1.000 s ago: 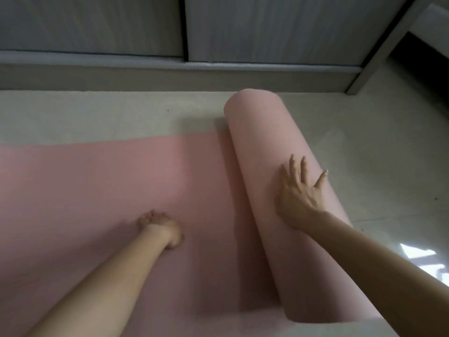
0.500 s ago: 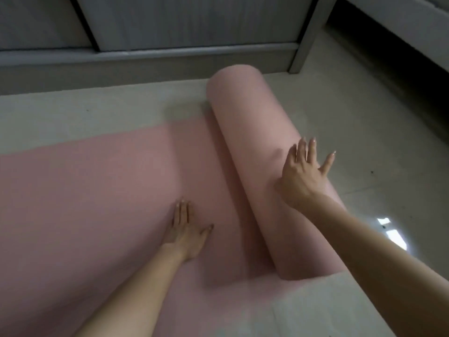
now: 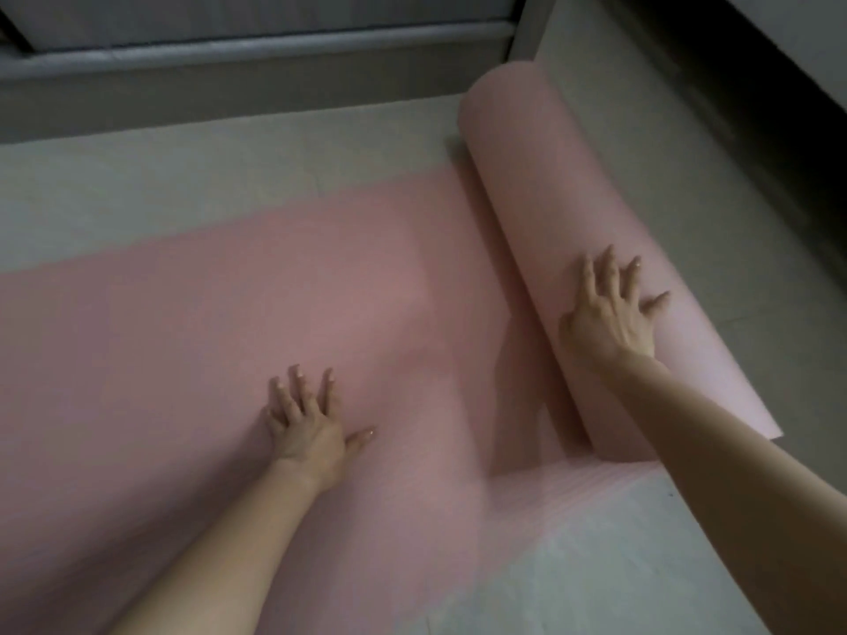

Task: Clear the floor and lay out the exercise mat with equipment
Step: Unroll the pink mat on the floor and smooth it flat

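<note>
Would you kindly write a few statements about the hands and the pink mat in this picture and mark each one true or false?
1. The left hand lies flat, fingers spread, on the unrolled part of the pink mat. True.
2. The right hand rests on bare floor beside the roll. False: it presses on top of the rolled part.
3. The mat is fully unrolled. False: a thick roll remains at its right end.
4. Pale floor shows between the mat's far edge and the grey ledge. True.
5. Both hands grip a dumbbell. False: both are open on the mat.
</note>
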The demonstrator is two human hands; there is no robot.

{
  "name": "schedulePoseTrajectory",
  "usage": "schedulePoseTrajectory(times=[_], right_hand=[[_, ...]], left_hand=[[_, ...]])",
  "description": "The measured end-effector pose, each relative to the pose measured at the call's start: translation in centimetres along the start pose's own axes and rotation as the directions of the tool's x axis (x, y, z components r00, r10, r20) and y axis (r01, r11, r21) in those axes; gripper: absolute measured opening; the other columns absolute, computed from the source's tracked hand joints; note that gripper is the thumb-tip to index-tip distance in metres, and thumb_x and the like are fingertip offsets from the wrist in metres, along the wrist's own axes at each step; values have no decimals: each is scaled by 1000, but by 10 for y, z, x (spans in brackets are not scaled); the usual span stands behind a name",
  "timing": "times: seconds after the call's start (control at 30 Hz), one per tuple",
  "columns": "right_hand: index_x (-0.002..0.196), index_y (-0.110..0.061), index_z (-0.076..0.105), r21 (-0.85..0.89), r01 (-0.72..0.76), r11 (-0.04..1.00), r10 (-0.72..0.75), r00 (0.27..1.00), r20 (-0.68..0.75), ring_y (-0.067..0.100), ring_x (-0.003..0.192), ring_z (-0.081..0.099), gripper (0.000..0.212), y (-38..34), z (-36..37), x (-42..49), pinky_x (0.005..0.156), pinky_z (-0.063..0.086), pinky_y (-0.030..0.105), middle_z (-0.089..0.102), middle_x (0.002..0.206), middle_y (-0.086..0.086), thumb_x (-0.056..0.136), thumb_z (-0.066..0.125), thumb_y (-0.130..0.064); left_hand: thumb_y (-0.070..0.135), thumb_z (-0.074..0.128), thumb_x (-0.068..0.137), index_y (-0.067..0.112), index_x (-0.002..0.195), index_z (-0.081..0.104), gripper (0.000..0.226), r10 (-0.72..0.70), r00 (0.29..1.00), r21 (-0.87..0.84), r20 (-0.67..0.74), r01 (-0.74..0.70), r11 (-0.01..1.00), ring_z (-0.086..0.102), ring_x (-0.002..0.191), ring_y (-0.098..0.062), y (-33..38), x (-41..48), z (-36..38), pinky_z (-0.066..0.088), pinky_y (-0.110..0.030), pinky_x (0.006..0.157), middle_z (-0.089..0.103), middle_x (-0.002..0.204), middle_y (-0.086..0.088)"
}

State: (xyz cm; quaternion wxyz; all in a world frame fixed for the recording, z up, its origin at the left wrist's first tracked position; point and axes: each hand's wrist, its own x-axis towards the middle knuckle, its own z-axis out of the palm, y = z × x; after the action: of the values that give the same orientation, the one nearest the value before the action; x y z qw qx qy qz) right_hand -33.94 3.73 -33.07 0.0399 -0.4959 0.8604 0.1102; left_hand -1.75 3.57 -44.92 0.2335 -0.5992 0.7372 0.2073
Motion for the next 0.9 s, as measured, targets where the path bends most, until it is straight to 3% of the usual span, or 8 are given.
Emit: schedulePoseTrajectory(times=[0.17,0.27,0.5,0.67,0.73,0.83,0.87,0.9], right_hand=[[154,-21,9,-38,85,996,-75,973,218,35,149,-9,73,20,-14,-3,107,7,76,-5,164,3,95,38,-52],[155,-23,7,-53,110,993,-91,957,274,33,150,-8,75,26,-22,-10,106,3,77,-3,165,2,94,32,-60],[154,-16,-11,-126,260,957,-210,926,315,29,149,-16,92,42,-38,-16,117,-7,61,-11,164,2,92,53,-37],[155,-18,-6,-161,423,892,-376,890,256,26,150,-16,94,70,2,5,115,-13,56,-10,164,0,88,52,-47],[156,-11,3,-170,318,933,-290,942,169,29,151,-6,91,91,13,16,117,-7,56,0,165,5,85,52,-41],[151,-2,17,43,-181,982,183,982,-39,33,150,3,78,120,9,45,117,3,59,8,163,13,82,47,-19],[151,-2,18,135,-245,960,258,962,-85,33,150,4,75,126,8,55,118,4,58,9,163,14,82,44,-18],[152,-5,19,173,-176,969,202,969,-143,31,150,5,76,132,8,66,118,4,57,9,163,14,82,44,-20]], left_hand=[[66,31,91,17,151,-14,90,41,950,17,309,-49,999,-18,145,-41,-11,9,-50,-3,-52,119,-15,159,-22],[54,38,95,14,153,-8,84,86,922,28,377,-104,994,-14,147,-36,-8,6,-65,2,-48,121,-11,160,-22],[47,46,94,21,152,-10,85,290,928,-27,235,-292,956,-17,147,-30,36,-8,-79,11,-52,119,-25,159,-8],[69,23,89,29,140,-32,85,80,995,19,61,-81,997,-7,142,-53,72,10,-45,8,-65,113,-13,158,-26],[72,16,87,34,136,-34,80,-18,1000,44,-10,18,999,8,139,-57,91,16,-40,13,-65,112,2,154,-36],[71,14,88,35,135,-33,76,-117,993,105,-3,117,988,14,136,-61,118,30,-42,14,-68,109,23,144,-47],[69,14,90,32,139,-30,76,-139,990,148,17,135,980,13,136,-62,128,34,-43,15,-69,109,25,142,-47],[65,15,92,26,144,-26,76,-156,987,181,37,147,972,11,136,-62,138,38,-45,15,-70,108,22,144,-46]])
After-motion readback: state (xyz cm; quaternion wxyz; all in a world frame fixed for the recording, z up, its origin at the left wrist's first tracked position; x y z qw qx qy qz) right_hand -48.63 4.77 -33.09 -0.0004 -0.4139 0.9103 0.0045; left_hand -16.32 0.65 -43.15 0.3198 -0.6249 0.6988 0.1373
